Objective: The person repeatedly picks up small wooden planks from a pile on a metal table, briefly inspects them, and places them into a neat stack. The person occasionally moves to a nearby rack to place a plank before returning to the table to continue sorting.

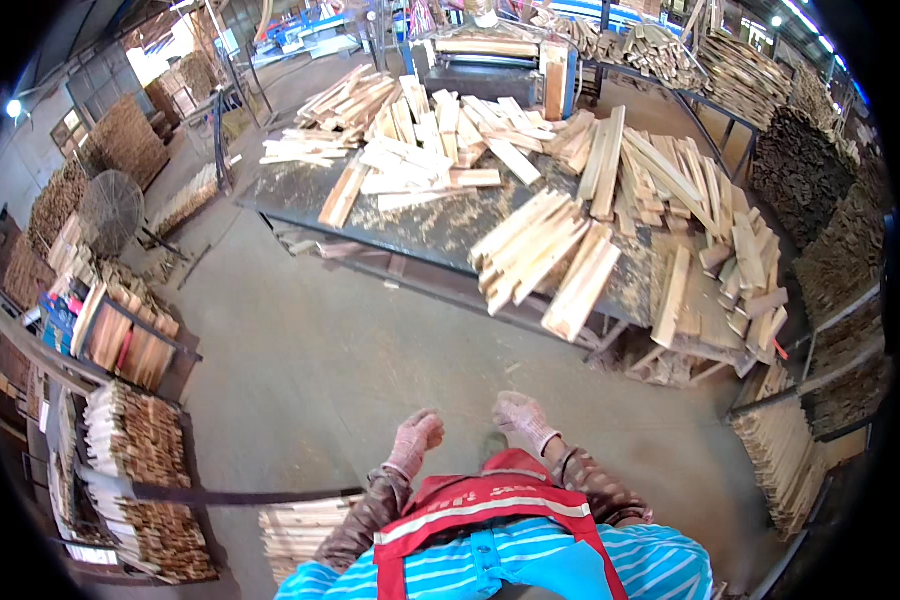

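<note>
Head view: left hand, right hand (both gloved) curled fist-like above floor.

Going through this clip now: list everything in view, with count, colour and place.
Table: one, dark, upper centre
Loose boards: too many to count, pale tan, heaped on the table
Machine: one, dark with blue sides, beyond the table
Stacked wood, left: several stacks, tan to brown, along the left
Stacked wood, right: several stacks, tan to dark, along the right
Fan: one, grey, left
Lamps: several, white, upper corners
Floor: one, grey, middle
Apron: one, red with pale band, lower centre
Shirt: one, striped turquoise, lower edge
Left grip: one, pale pinkish glove, lower centre, nothing visibly held
Right grip: one, pale pinkish glove, beside it, nothing visibly held
</note>
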A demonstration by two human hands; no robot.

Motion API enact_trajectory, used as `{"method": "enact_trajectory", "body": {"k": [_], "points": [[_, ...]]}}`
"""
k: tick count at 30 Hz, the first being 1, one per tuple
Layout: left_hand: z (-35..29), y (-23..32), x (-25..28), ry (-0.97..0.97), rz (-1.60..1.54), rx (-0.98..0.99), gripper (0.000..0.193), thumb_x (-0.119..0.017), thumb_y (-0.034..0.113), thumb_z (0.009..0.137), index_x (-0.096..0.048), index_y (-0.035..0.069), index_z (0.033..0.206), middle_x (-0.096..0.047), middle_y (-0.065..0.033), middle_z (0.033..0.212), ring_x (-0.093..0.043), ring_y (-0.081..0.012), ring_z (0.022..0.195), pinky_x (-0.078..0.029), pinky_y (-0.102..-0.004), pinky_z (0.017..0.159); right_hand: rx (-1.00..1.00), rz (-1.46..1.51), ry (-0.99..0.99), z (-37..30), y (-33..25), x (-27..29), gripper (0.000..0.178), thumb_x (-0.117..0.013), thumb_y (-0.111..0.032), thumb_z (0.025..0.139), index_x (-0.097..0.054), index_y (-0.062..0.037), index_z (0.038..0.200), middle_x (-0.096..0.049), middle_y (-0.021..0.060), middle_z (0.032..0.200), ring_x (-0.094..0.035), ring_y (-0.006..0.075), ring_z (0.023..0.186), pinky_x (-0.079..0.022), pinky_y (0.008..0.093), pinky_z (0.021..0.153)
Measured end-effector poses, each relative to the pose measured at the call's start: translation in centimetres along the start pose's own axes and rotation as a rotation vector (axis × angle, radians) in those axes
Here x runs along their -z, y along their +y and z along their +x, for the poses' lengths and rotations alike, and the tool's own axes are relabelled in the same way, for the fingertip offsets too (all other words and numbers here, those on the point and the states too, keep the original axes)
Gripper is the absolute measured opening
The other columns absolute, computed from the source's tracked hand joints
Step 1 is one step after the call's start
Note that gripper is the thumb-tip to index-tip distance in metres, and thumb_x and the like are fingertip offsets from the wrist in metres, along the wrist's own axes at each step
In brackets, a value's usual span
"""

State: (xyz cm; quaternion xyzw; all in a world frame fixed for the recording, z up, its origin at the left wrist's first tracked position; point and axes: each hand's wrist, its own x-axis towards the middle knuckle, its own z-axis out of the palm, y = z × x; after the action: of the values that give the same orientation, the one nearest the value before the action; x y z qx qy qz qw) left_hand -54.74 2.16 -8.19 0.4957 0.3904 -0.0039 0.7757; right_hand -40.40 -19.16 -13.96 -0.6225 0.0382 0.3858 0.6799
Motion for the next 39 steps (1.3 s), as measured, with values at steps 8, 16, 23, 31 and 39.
{"method": "enact_trajectory", "body": {"k": [8, 16, 23, 31, 39], "points": [[11.7, 6.6, 4.2, 0.149, -0.256, 0.068, 0.016, -0.061, 0.020, 0.095, -0.063, 0.009, 0.105, -0.063, -0.0005, 0.083, -0.063, -0.0133, 0.073, -0.054, -0.0301, 0.065, 0.082, -0.523, -0.338, 15.3, -13.4, -10.3, 0.050, -0.060, -0.029, 0.096, -0.056, 0.0020, 0.135, -0.070, 0.0118, 0.112, -0.067, 0.0201, 0.094, -0.053, 0.0320, 0.086], [29.5, 16.0, 14.7, 0.264, -0.156, 0.069, 0.011, -0.059, 0.021, 0.094, -0.061, 0.010, 0.090, -0.062, -0.0026, 0.076, -0.060, -0.0154, 0.064, -0.050, -0.0317, 0.059, 0.142, -0.593, -0.292, 32.2, -18.6, -17.8, 0.052, -0.060, -0.032, 0.096, -0.056, 0.0008, 0.136, -0.069, 0.0164, 0.119, -0.066, 0.0275, 0.100, -0.051, 0.0359, 0.090], [42.1, 36.4, 10.9, 0.086, 0.012, -0.052, 0.032, -0.064, 0.024, 0.090, -0.064, 0.005, 0.116, -0.065, -0.0014, 0.087, -0.062, -0.0123, 0.074, -0.053, -0.0296, 0.071, 0.471, -0.706, 0.047, 44.5, -29.9, -20.1, 0.049, -0.060, -0.034, 0.094, -0.059, 0.0020, 0.126, -0.068, 0.0201, 0.115, -0.065, 0.0342, 0.106, -0.051, 0.0392, 0.091], [56.5, 47.5, 7.5, -0.056, 0.080, -0.086, 0.045, -0.065, 0.027, 0.095, -0.054, 0.006, 0.133, -0.067, -0.0032, 0.098, -0.066, -0.0158, 0.086, -0.055, -0.0309, 0.078, 0.475, -1.173, 0.537, 61.3, -43.3, -17.3, 0.078, -0.068, -0.034, 0.084, -0.036, -0.0082, 0.150, -0.045, 0.0214, 0.147, -0.049, 0.0385, 0.132, -0.041, 0.0431, 0.110], [68.1, 52.0, 4.4, -0.061, -0.050, -0.062, 0.074, -0.069, 0.027, 0.094, -0.031, 0.001, 0.152, -0.054, -0.0141, 0.132, -0.057, -0.0252, 0.113, -0.049, -0.0383, 0.096, -0.190, -1.342, 0.264, 70.3, -47.6, -15.6, 0.080, -0.075, -0.036, 0.076, -0.045, -0.0045, 0.143, -0.067, 0.0239, 0.118, -0.064, 0.0328, 0.115, -0.050, 0.0434, 0.099]]}}
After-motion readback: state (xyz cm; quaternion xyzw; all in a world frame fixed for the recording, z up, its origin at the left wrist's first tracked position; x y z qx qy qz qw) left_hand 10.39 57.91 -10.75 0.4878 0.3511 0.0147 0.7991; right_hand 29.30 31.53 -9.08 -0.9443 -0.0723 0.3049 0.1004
